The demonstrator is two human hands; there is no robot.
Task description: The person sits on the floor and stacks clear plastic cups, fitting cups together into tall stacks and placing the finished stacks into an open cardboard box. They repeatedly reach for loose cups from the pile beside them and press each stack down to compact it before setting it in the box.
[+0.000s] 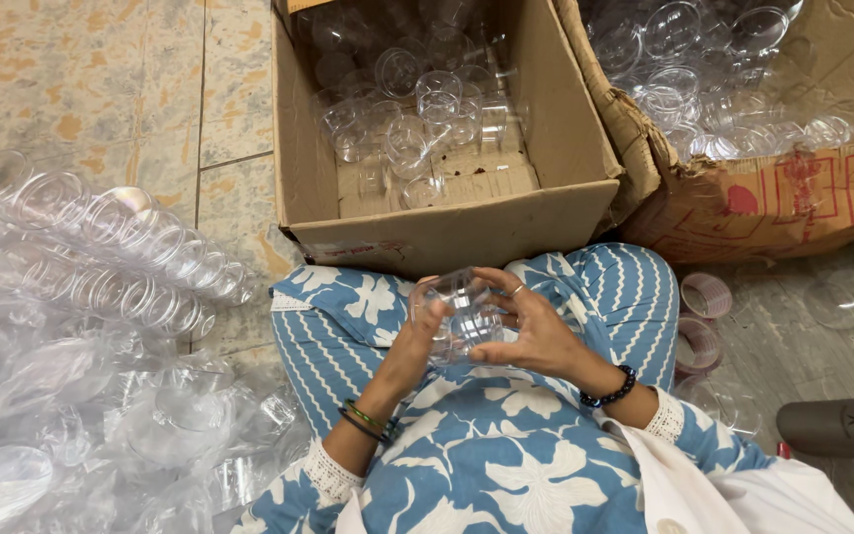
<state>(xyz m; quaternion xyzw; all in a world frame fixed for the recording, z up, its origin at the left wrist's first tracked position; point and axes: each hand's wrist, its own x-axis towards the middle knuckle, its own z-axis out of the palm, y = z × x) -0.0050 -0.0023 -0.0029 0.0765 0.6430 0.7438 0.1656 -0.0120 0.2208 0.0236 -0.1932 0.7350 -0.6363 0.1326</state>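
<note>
At nine o'clock, stacked clear plastic cups [121,262] lie in plastic wrap on the tiled floor [101,79]. At centre, above the lap, the left hand [415,341] curls around a clear plastic jar [459,314], fingers closed on its side; the right hand [531,331] grips its other side. At twelve o'clock, an open cardboard box [447,232] holds clear containers; at two o'clock, a second box [773,198] is also filled with them.

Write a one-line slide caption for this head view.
Both hands grip a small clear plastic cup over an open cardboard box.
</note>
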